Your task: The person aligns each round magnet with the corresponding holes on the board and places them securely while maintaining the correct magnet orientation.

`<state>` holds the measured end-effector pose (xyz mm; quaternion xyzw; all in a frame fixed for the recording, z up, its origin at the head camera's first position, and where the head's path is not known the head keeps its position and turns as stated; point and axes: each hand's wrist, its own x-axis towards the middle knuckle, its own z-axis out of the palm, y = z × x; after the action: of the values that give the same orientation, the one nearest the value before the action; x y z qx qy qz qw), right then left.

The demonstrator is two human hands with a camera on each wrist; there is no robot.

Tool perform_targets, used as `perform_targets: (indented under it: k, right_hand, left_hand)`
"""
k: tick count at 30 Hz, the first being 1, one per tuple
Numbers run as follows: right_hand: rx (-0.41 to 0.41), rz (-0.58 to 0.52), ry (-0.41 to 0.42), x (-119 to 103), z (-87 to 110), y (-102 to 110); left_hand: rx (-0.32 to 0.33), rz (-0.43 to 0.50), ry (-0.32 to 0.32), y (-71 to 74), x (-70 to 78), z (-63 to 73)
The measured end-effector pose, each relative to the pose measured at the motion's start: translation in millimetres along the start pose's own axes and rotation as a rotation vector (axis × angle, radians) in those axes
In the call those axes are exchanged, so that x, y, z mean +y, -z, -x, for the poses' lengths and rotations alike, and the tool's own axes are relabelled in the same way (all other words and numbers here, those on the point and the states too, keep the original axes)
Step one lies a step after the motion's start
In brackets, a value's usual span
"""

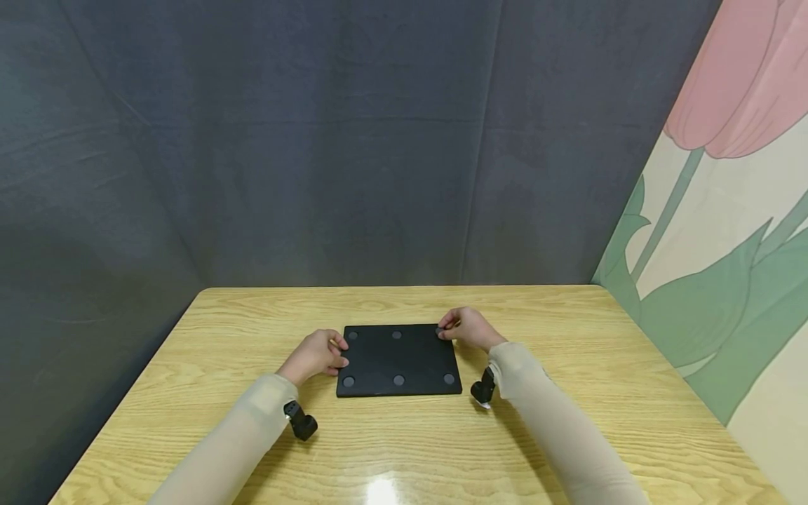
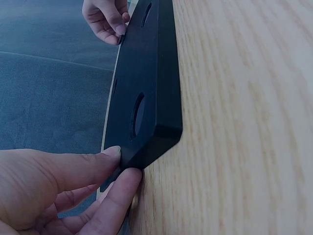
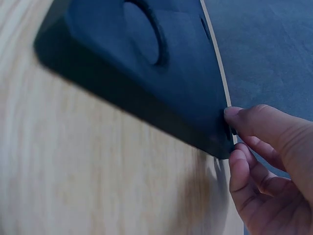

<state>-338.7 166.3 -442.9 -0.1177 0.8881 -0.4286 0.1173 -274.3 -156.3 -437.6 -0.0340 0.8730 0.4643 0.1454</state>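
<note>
A flat black rectangular board (image 1: 404, 358) with several round recesses lies on the wooden table between both hands. My left hand (image 1: 318, 353) grips the board's left edge. In the left wrist view the thumb (image 2: 111, 152) meets the top face, and the index finger (image 2: 128, 181) is against the side. At the far right corner, my right hand (image 1: 467, 328) has its thumb and fingers around a small dark piece (image 3: 234, 131), beside the corner recess. Most of that piece is hidden by the fingers. A near-left recess (image 2: 139, 116) shows a smooth dark floor.
The light wooden table (image 1: 536, 322) reaches back to a dark curtain (image 1: 353, 154). A wall hanging with a pink tulip (image 1: 726, 84) borders the right side. Small black cameras (image 1: 301, 422) are strapped to both wrists over pale sleeves.
</note>
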Motion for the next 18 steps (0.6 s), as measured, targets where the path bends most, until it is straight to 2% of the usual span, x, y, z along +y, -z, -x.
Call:
perform_targets:
  k: [11, 18]
  right_hand:
    - [0.001, -0.016, 0.009, 4.6, -2.9, -1.0]
    - [0.007, 0.004, -0.017, 2.7, -3.3, -1.5]
  left_hand:
    - [0.0, 0.003, -0.012, 0.2, -0.6, 1.0]
    - [-0.002, 0.005, -0.014, 0.8, -1.7, 0.1]
